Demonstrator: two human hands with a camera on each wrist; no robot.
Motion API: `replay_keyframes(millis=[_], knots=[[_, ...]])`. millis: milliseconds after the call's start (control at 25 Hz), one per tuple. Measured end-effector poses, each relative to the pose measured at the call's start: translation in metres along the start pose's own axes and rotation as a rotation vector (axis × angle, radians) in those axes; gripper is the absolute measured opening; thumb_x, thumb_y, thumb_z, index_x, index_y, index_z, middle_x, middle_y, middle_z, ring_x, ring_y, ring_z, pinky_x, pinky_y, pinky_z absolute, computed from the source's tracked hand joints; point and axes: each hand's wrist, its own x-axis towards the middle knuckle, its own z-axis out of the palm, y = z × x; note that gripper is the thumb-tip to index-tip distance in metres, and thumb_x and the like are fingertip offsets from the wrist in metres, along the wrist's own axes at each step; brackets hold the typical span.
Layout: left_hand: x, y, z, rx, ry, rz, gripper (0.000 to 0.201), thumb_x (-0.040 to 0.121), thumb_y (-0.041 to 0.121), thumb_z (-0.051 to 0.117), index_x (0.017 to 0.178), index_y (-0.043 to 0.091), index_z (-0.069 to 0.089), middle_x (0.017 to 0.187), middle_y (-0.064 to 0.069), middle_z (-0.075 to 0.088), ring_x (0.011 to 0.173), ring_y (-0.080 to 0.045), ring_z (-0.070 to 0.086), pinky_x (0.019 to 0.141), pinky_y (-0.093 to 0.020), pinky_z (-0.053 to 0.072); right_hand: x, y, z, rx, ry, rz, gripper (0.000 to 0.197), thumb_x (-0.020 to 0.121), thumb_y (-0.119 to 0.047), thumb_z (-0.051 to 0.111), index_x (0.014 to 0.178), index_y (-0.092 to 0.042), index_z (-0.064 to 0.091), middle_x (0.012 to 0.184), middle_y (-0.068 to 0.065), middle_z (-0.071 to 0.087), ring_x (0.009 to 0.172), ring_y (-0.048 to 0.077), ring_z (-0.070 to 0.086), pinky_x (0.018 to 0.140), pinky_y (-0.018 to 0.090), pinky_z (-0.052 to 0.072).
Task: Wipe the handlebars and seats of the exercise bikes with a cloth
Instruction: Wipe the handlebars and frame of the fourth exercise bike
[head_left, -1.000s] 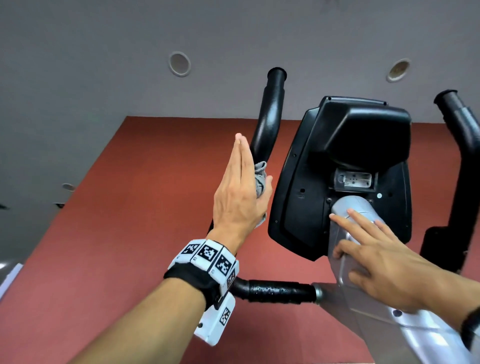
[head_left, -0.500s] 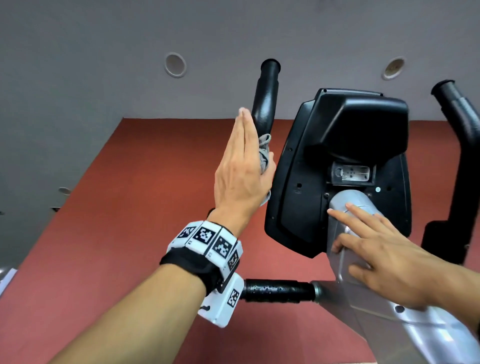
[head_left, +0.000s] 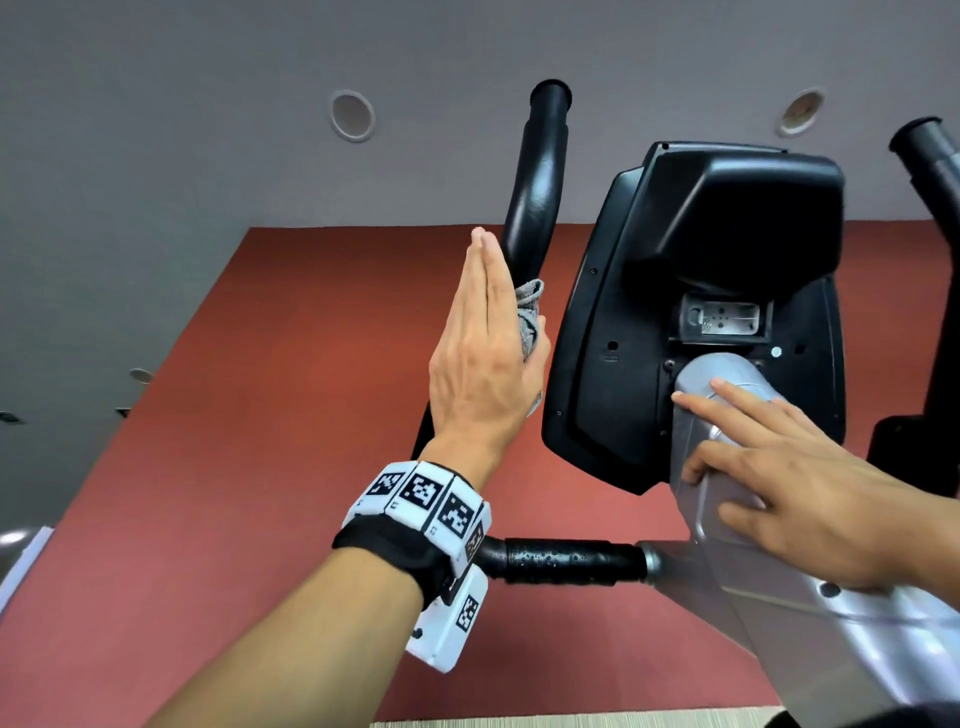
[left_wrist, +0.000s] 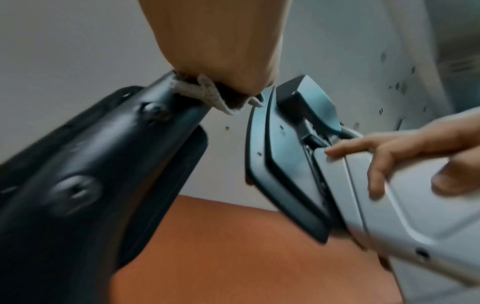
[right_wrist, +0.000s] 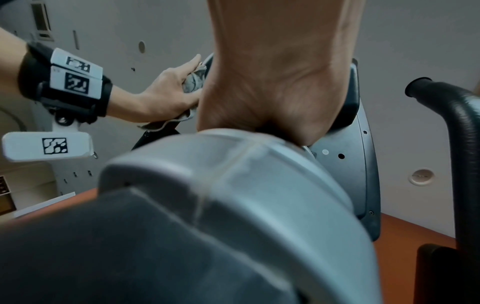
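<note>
Left hand wiping the left handlebar, right hand steadying the bike column.

I see my left hand (head_left: 485, 358) at frame centre, fingers (head_left: 480, 275) straight and together, thumb pressing a crumpled grey cloth (head_left: 529, 322) against the black padded upright handlebar (head_left: 537, 176). My right hand (head_left: 800, 483) lies at lower right, fingers spread and relaxed, flat on the silver plastic column cover (head_left: 727, 379) just below the black console housing (head_left: 727, 234). A second black handlebar (head_left: 935, 166) stands at the right edge; a short black horizontal grip (head_left: 566, 561) sits at lower centre. Red carpet floor (head_left: 208, 467) fills the background.
</note>
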Motion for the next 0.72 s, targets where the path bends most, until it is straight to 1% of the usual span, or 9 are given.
replay_keyframes(millis=[80,160,240,360,480,520,600,640,720], knots=[[-0.024,-0.013,-0.004,-0.019,-0.032,-0.001,0.081,0.097,0.021,0.066,0.158,-0.003,0.017,0.164,-0.018,0.031,0.150,-0.025,0.036,0.110,-0.035,0.048,0.000,0.002,0.000,-0.014,-0.002,0.001,0.045,0.078,-0.049,0.025,0.118,-0.046,0.046,0.164,-0.019,-0.023,0.146,0.007,-0.037,0.117,0.025,-0.019],[-0.039,-0.016,-0.007,-0.056,-0.071,-0.056,0.081,0.097,0.023,0.065,0.159,-0.002,0.019,0.164,-0.016,0.031,0.150,-0.022,0.036,0.111,-0.031,0.046,0.000,0.003,0.002,-0.025,-0.003,-0.001,0.039,0.083,-0.050,0.029,0.118,-0.046,0.046,0.163,-0.021,-0.024,0.144,0.004,-0.039,0.106,0.017,-0.031],[-0.032,-0.009,-0.005,-0.072,-0.060,-0.121,0.081,0.096,0.024,0.064,0.159,-0.002,0.020,0.163,-0.016,0.032,0.150,-0.023,0.036,0.113,-0.031,0.045,0.000,0.003,0.003,-0.042,0.001,-0.003,0.035,0.083,-0.051,0.031,0.115,-0.049,0.044,0.163,-0.022,-0.025,0.137,-0.002,-0.046,0.098,0.014,-0.036],[-0.014,-0.009,-0.005,-0.077,-0.061,-0.061,0.083,0.096,0.025,0.064,0.159,-0.002,0.017,0.164,-0.018,0.030,0.150,-0.024,0.035,0.113,-0.024,0.039,0.002,0.004,0.004,-0.018,0.028,-0.016,0.039,0.077,-0.049,0.029,0.111,-0.050,0.047,0.166,-0.020,-0.018,0.129,-0.010,-0.049,0.099,0.010,-0.032],[-0.044,-0.029,-0.007,-0.095,-0.082,-0.085,0.083,0.098,0.031,0.062,0.160,-0.001,0.016,0.165,-0.015,0.029,0.150,-0.019,0.032,0.113,-0.011,0.029,0.003,0.002,0.003,-0.012,0.026,-0.031,0.045,0.076,-0.048,0.029,0.116,-0.047,0.050,0.167,-0.018,-0.014,0.144,-0.002,-0.035,0.108,0.013,-0.023],[-0.060,-0.032,-0.010,-0.097,-0.096,-0.122,0.084,0.098,0.033,0.061,0.160,0.000,0.016,0.165,-0.015,0.029,0.150,-0.018,0.032,0.114,-0.013,0.030,0.002,0.003,0.003,-0.024,0.025,-0.026,0.046,0.077,-0.049,0.029,0.118,-0.046,0.050,0.167,-0.017,-0.014,0.147,0.003,-0.031,0.113,0.018,-0.019],[-0.081,-0.034,-0.013,-0.076,-0.127,-0.163,0.084,0.097,0.033,0.061,0.161,0.003,0.016,0.165,-0.013,0.030,0.151,-0.018,0.032,0.115,-0.025,0.038,0.000,0.001,0.002,-0.025,0.019,-0.013,0.038,0.085,-0.049,0.035,0.120,-0.045,0.050,0.168,-0.015,-0.015,0.149,0.007,-0.028,0.117,0.023,-0.013],[-0.082,-0.033,-0.012,-0.063,-0.122,-0.155,0.083,0.097,0.032,0.061,0.161,0.003,0.016,0.165,-0.013,0.030,0.151,-0.018,0.032,0.115,-0.028,0.040,-0.002,0.001,0.001,-0.023,0.019,-0.010,0.033,0.090,-0.047,0.038,0.120,-0.045,0.050,0.167,-0.016,-0.015,0.149,0.007,-0.029,0.115,0.022,-0.014],[-0.067,-0.028,-0.009,-0.040,-0.103,-0.132,0.083,0.096,0.028,0.063,0.161,0.002,0.017,0.165,-0.013,0.030,0.150,-0.018,0.033,0.115,-0.025,0.038,-0.002,0.001,0.001,0.004,0.018,-0.021,0.037,0.086,-0.049,0.034,0.119,-0.045,0.050,0.167,-0.017,-0.015,0.148,0.006,-0.029,0.111,0.018,-0.018]])
